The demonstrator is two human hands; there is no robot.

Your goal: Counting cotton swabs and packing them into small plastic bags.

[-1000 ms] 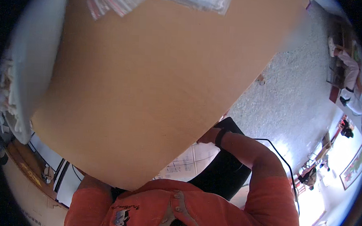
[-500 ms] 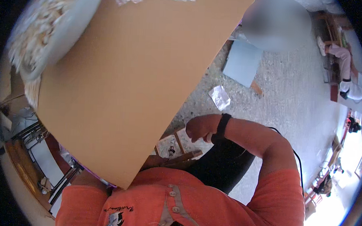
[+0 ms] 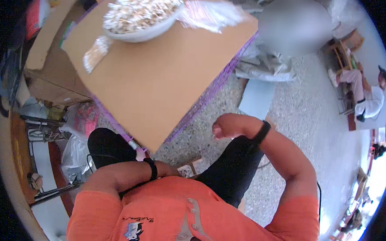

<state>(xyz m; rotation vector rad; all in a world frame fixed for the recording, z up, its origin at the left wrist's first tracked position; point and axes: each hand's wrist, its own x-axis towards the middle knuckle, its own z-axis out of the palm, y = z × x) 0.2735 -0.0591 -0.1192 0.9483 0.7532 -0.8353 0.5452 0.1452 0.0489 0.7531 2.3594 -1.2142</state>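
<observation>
My right hand hovers above my right thigh, to the right of the cardboard-topped table. Its fingers curl inward; what they may hold is too small to make out. My left hand rests low against my waist, beside a small wooden frame between my legs, and its fingers are mostly hidden. On the table's far side sits a white bowl heaped with small pale pieces. A small clear-wrapped bundle lies left of the bowl, and clear plastic bags lie to its right.
Purple netting wraps the table's edge. Cardboard boxes and a plastic bag stand at the left. Beyond the table, grey sacks and a light blue panel lie on the floor. Another person sits at the far right.
The view has shifted, so the table and bowl appear farther off and both thighs show. My left forearm has come out from behind the tabletop. My right hand sits slightly farther right, still curled.
</observation>
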